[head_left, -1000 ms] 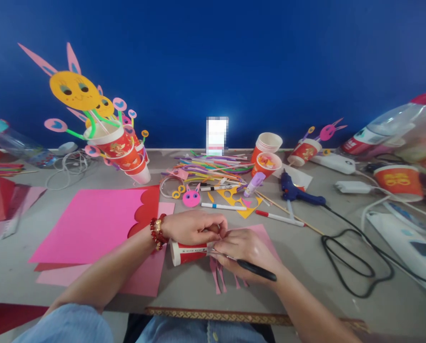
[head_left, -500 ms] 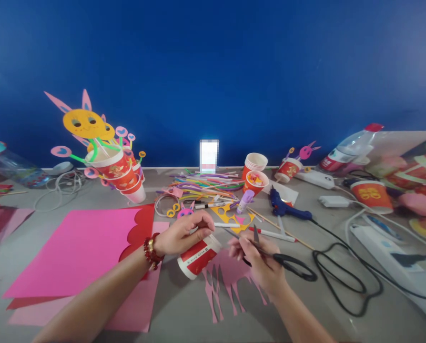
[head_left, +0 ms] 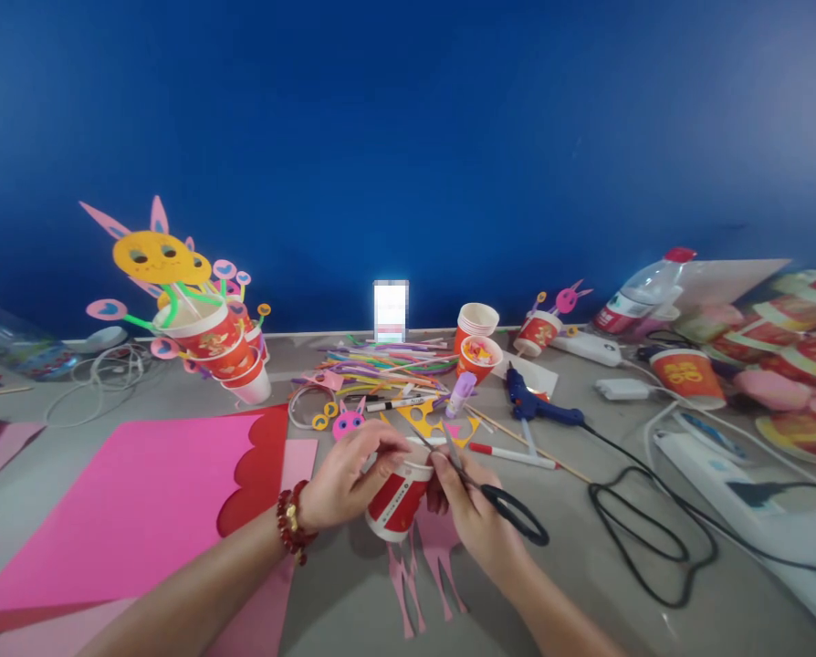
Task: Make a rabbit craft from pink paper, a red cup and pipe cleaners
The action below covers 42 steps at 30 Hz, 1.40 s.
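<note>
A red and white paper cup is tilted in front of me, with my left hand closed around its upper left side. My right hand is wrapped round a pair of black-handled scissors. The scissor blades point up and away, close to the cup's rim, and my right fingers are at the cup's right side. Whether a blade is inside the cup I cannot tell. Below the cup lies a cut piece of pink paper with pointed strips, partly hidden by the cup and my right hand.
Pink sheets cover the left side. Decorated paper cups stand behind them. Pipe cleaners, a glue stick and a stack of cups are at the back. A blue glue gun with a looping black cord lies right.
My right hand has moved left with the scissors, up against the cup. The cup has shifted slightly right and stands more upright in my left hand. The whole view has turned a little.
</note>
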### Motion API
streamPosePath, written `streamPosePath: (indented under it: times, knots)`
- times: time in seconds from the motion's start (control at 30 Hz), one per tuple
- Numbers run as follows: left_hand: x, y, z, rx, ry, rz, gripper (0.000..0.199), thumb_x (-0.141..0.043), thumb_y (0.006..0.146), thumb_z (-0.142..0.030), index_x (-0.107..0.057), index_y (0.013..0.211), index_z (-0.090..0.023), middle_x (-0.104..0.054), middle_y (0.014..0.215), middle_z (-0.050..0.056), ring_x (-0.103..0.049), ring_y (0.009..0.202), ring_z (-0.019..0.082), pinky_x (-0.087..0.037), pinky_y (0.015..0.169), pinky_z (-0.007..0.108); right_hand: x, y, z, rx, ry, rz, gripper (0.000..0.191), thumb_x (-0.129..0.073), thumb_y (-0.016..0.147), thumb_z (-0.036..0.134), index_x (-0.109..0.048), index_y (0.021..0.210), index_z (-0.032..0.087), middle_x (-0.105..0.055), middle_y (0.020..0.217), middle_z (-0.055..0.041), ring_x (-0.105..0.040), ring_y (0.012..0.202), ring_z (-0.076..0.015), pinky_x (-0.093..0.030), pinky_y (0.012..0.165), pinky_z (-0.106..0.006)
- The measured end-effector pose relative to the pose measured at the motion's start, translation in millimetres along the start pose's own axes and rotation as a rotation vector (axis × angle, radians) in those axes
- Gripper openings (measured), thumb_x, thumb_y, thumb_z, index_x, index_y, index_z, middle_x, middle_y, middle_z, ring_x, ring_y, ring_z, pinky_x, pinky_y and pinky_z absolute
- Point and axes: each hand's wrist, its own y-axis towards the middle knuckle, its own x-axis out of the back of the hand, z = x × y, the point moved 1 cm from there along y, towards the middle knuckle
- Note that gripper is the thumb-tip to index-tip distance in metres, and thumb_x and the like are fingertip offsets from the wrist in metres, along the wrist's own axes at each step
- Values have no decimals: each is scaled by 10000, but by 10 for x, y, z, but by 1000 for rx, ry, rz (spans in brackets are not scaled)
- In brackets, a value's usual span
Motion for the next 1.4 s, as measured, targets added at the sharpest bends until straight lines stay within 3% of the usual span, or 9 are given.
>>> streamPosePath:
  times: [0.23, 0.53, 0.67, 0.93, 1.2, 1.4]
  knots:
    - [138, 145, -182, 184, -93, 282, 73, -525, 908, -171, -591, 933, -188, -590, 885, 17, -568, 780, 137, -462, 740, 253, 29, -3, -31, -70, 9, 60, 382, -367, 1016, 449, -487, 733, 221, -534, 563, 32, -514, 514, -133, -396, 551, -239]
    - [217, 172, -246, 154, -40, 360, 57, -562, 873, -136, -548, 889, -189, -575, 958, 29, -562, 864, 154, -459, 818, 292, 27, -16, -51, -28, 23, 43, 374, -372, 1015, 440, -519, 756, 213, -550, 587, 24, -530, 538, -134, -397, 559, -240]
    - [222, 196, -293, 84, -51, 407, 90, -537, 887, -106, -570, 896, -189, -617, 1054, 62, -569, 997, 181, -448, 900, 322, 33, -24, -29, -5, 3, 42, 360, -387, 1014, 421, -513, 748, 213, -563, 578, 26, -541, 529, -130, -402, 560, -238]
    - [195, 194, -316, 23, 61, 442, 149, -524, 856, -42, -554, 844, -188, -643, 955, 37, -570, 950, 177, -438, 896, 307, 20, -14, -33, 10, -103, 61, 400, -364, 1014, 423, -520, 711, 214, -575, 572, 8, -532, 519, -136, -402, 543, -239]
    - [137, 197, -342, 60, -18, 330, 154, -525, 852, -44, -545, 832, -196, -667, 1038, 21, -592, 981, 164, -429, 922, 308, 26, 16, -80, -26, 11, 33, 382, -377, 1011, 439, -506, 733, 212, -532, 549, 27, -505, 508, -130, -407, 542, -235]
    - [118, 183, -347, 115, -57, 260, 94, -557, 859, -112, -571, 845, -203, -681, 950, 19, -598, 896, 172, -453, 858, 321, 20, 29, -90, -46, 51, 7, 389, -394, 1003, 454, -506, 720, 212, -519, 546, 25, -490, 508, -131, -410, 529, -237]
